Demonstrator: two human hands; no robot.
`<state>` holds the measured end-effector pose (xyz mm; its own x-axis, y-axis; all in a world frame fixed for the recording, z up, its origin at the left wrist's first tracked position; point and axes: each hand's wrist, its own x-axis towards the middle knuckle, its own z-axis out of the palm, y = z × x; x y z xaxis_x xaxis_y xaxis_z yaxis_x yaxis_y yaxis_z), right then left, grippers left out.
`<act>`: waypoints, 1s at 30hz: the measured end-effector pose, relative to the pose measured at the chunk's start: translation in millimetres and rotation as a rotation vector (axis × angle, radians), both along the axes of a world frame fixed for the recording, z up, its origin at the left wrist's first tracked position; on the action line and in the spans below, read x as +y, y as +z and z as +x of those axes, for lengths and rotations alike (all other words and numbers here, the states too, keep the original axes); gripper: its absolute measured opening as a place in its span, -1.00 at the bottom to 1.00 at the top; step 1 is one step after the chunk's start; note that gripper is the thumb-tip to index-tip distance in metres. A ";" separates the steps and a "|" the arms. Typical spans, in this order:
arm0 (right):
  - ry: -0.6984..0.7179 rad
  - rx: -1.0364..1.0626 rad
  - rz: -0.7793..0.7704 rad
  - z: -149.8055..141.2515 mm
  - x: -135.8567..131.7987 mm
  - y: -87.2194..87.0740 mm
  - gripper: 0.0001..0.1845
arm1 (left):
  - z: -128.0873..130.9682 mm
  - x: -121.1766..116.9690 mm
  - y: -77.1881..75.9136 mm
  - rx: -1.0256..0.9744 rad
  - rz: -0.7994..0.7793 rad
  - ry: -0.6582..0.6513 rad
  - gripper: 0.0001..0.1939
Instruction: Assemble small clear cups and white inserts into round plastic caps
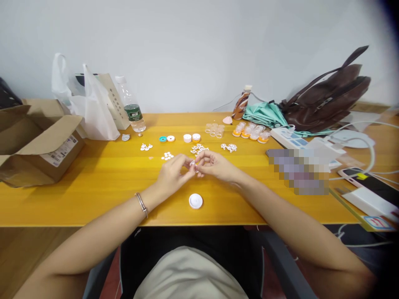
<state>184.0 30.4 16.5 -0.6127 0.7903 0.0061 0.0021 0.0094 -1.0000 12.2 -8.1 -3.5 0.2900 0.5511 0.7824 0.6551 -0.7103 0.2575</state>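
Observation:
My left hand and my right hand meet above the middle of the table, fingertips pinched round a small white plastic piece. Fingers cover most of it, so its exact shape is hidden. Nearer to me lies a round white cap on the wood. Just beyond my fingers is a pile of white openwork plastic parts, with a smaller group of the same parts to its right. Small white discs lie left of the pile, and white stemmed pieces farther left.
Behind stand a teal ring, white round caps, clear rings and clear-topped orange pieces. An open cardboard box and water bottle are left. A power strip, phone and brown bag are right.

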 end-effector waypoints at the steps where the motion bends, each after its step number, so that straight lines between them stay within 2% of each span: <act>1: 0.004 -0.001 -0.015 0.1 -1.0 0.4 -0.72 | -0.5 0.8 0.4 0.012 0.035 0.011 -0.96; 4: 0.008 -0.032 -0.068 1.9 1.2 -1.2 -0.74 | -7.2 5.9 4.1 -0.032 0.089 0.068 -0.97; 6: -0.076 -0.056 -0.016 5.3 9.5 -3.6 -0.78 | -13.9 10.7 7.2 -0.125 0.042 0.108 -0.97; 10: -0.429 -0.118 0.267 15.8 37.1 -9.8 -0.90 | -19.7 17.8 9.1 -0.203 -0.076 0.109 -0.95; 13: -0.558 -0.277 0.485 21.7 53.5 -18.5 -0.95 | -16.1 18.3 7.1 -0.151 -0.081 0.077 -0.91; 15: -0.560 -0.375 0.566 22.5 59.4 -25.6 -0.93 | -13.7 17.3 6.0 -0.125 -0.088 0.046 -0.89; 19: -0.531 -0.434 0.603 18.9 65.2 -35.8 -0.92 | -12.3 15.9 5.4 -0.133 -0.111 0.012 -0.84; 30: -0.511 -0.446 0.631 11.1 70.2 -40.3 -0.93 | -6.9 12.7 2.4 -0.031 -0.216 -0.154 -0.75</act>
